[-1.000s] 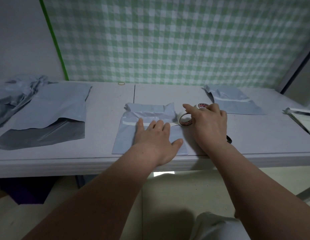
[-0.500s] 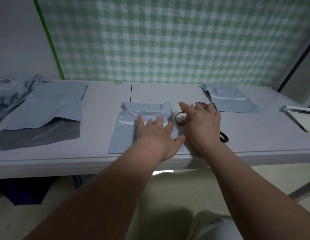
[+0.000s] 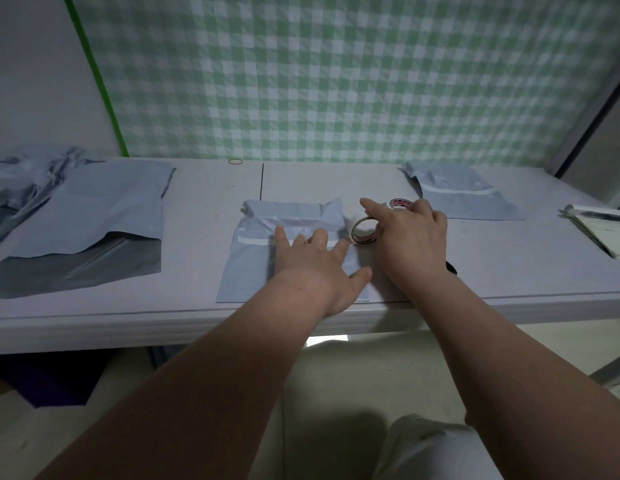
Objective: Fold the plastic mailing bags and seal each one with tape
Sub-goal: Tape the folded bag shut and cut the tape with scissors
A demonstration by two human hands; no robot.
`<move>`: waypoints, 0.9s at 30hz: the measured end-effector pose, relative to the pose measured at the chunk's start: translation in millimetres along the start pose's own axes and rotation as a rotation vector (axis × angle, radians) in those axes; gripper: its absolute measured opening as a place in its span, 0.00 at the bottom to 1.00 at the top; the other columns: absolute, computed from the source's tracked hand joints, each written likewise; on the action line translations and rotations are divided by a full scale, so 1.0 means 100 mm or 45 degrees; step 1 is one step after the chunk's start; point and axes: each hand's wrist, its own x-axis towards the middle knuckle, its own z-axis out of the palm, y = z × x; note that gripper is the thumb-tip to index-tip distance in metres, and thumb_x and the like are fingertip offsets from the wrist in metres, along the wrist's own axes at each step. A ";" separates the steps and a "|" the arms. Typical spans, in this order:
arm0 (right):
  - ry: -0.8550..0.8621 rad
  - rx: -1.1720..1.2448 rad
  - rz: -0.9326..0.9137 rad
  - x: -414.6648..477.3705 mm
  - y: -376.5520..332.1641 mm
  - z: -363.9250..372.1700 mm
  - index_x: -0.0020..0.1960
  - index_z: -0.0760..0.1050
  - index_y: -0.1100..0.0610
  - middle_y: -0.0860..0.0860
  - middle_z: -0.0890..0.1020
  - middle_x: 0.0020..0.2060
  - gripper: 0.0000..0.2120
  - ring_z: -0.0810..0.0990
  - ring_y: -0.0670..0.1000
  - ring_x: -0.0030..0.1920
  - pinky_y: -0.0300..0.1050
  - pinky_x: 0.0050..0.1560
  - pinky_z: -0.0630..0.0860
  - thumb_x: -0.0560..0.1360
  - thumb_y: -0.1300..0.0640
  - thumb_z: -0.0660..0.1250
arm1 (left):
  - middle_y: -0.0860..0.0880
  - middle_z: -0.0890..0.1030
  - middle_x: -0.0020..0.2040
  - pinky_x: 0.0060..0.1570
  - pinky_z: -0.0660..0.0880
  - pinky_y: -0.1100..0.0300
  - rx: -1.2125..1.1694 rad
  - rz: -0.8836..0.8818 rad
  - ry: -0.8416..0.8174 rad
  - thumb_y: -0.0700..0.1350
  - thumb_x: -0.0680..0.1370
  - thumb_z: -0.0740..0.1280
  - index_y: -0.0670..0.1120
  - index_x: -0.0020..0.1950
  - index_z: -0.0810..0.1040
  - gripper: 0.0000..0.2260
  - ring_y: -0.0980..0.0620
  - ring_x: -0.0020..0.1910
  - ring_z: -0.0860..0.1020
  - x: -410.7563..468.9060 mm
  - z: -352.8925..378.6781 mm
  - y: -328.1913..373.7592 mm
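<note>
Grey mailing bag (image 3: 253, 271) lies flat under our spread left hand (image 3: 312, 265); our right hand (image 3: 412, 237) grips the tape roll (image 3: 361, 231) beside it.

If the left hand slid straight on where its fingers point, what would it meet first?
The left hand would likely meet the crumpled folded top of the mailing bag, then the table.

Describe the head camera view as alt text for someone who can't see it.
A person's left hand presses flat on a folded grey mailing bag on a white table, while the right hand holds a tape roll at the bag's right edge. Unfolded bags lie to the left, and a taped bag sits back right.
</note>
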 end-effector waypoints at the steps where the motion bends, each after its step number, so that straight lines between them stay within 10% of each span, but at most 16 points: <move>1: 0.001 -0.021 0.001 0.00 0.00 -0.01 0.70 0.66 0.41 0.53 0.81 0.49 0.26 0.68 0.58 0.58 0.49 0.55 0.59 0.76 0.60 0.56 | 0.46 0.48 0.79 0.70 0.35 0.35 0.001 0.001 0.000 0.68 0.77 0.40 0.56 0.78 0.46 0.32 0.43 0.77 0.50 0.00 0.00 0.00; 27: 0.133 0.226 0.216 -0.13 -0.28 -0.02 0.69 0.69 0.47 0.49 0.72 0.67 0.25 0.63 0.55 0.67 0.49 0.62 0.59 0.74 0.63 0.59 | 0.44 0.51 0.77 0.71 0.40 0.35 -0.029 0.000 0.043 0.62 0.79 0.47 0.58 0.77 0.48 0.28 0.38 0.76 0.51 0.00 0.01 0.05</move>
